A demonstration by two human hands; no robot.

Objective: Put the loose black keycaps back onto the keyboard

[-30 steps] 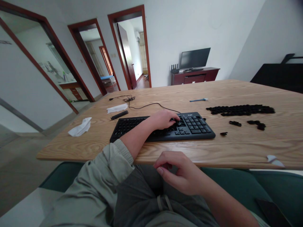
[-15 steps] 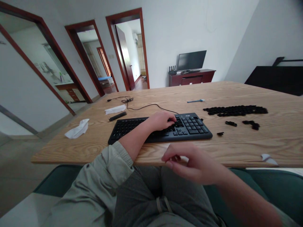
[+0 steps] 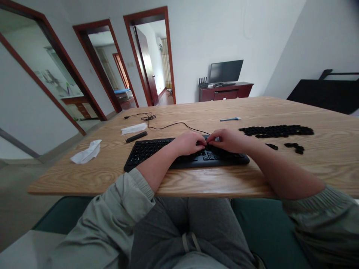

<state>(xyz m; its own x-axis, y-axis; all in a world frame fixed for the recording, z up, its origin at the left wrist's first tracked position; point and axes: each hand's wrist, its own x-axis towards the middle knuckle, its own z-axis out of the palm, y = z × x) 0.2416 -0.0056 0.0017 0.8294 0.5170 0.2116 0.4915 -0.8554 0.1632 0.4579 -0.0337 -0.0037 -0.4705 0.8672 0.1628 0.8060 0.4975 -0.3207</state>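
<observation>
A black keyboard point(image 3: 150, 149) lies on the wooden table, with some of its keys hidden under my hands. My left hand point(image 3: 191, 143) rests over its middle, fingers curled and pinched together near the upper keys. Beside it, my right hand point(image 3: 228, 140) reaches over the number pad, thumb and forefinger closed at the same spot. The two sets of fingertips nearly meet; whatever is between them is too small to make out. Right of the keyboard are rows of loose black keycaps point(image 3: 276, 130) and a smaller group of keycaps point(image 3: 295, 147).
Beyond the keyboard runs its black cable point(image 3: 179, 123), coiled at the far left. A long black bar point(image 3: 136, 137) and two white tissues point(image 3: 134, 129) point(image 3: 86, 152) lie to the left. A blue brush point(image 3: 230, 119) sits farther back. The table's front edge point(image 3: 179, 195) is close to my lap.
My right hand has moved from the table's front edge up and forward onto the keyboard's right part, next to my left hand. The left hand stays at the keys. The view has shifted slightly.
</observation>
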